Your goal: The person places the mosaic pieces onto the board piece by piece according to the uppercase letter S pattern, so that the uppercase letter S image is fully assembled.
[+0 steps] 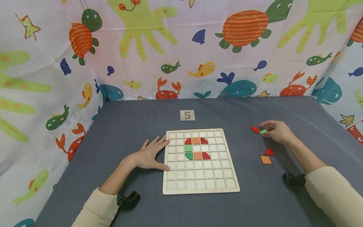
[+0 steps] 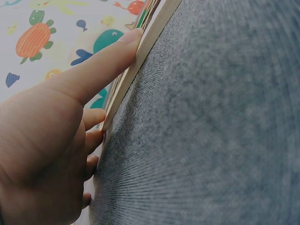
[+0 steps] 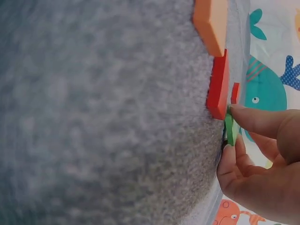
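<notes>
A wooden grid board (image 1: 201, 175) lies on the grey cloth, with several coloured tiles set in its upper cells: red and dark green quarter-rounds, orange squares and a light green square (image 1: 188, 148). My left hand (image 1: 150, 154) has its fingers spread, and its fingertips and thumb touch the board's left edge. In the left wrist view the thumb (image 2: 103, 63) presses on the rim. Off to the right, my right hand (image 1: 278, 131) pinches a green tile (image 1: 263, 131) between thumb and fingers, close to the cloth. Just left of that tile lies a red quarter-round (image 1: 255, 129).
Nearer me on the right lie another red quarter-round (image 1: 269, 152) and an orange square tile (image 1: 266, 160). Behind the board is a small card (image 1: 187, 115) showing a gridded S-shaped pattern. A printed sea-animal curtain (image 1: 181, 47) borders the table at the back and sides.
</notes>
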The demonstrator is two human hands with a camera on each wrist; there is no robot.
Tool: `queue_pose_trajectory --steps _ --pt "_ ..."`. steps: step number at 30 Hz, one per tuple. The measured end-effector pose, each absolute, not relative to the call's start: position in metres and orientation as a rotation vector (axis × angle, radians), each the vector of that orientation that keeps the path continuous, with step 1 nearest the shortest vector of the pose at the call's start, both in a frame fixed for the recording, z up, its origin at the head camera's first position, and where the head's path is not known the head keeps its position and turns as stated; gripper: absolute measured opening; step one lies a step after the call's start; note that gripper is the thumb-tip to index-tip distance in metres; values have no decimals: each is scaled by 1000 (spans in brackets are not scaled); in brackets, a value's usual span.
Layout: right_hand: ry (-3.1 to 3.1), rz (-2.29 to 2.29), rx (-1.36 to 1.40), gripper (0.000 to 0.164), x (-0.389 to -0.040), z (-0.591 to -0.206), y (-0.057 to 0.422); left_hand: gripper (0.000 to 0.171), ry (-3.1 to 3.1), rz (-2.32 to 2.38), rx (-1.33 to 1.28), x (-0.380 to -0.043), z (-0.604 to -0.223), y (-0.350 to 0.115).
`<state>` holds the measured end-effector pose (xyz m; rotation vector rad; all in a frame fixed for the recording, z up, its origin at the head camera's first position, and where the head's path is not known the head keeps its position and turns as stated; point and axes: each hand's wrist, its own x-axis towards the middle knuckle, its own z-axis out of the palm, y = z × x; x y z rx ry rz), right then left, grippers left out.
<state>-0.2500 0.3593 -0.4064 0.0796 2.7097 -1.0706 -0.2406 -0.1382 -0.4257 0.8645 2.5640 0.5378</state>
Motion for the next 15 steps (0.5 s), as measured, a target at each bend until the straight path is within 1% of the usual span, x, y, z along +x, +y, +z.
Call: queue_pose_trajectory --steps 8,15 --pt "2732 -1059 117 48 -249 -408 363 108 2561 538 867 -241 -426 -138" --pt "2624 -1250 203 53 -248 -406 369 107 2561 549 877 -241 -427 -139"
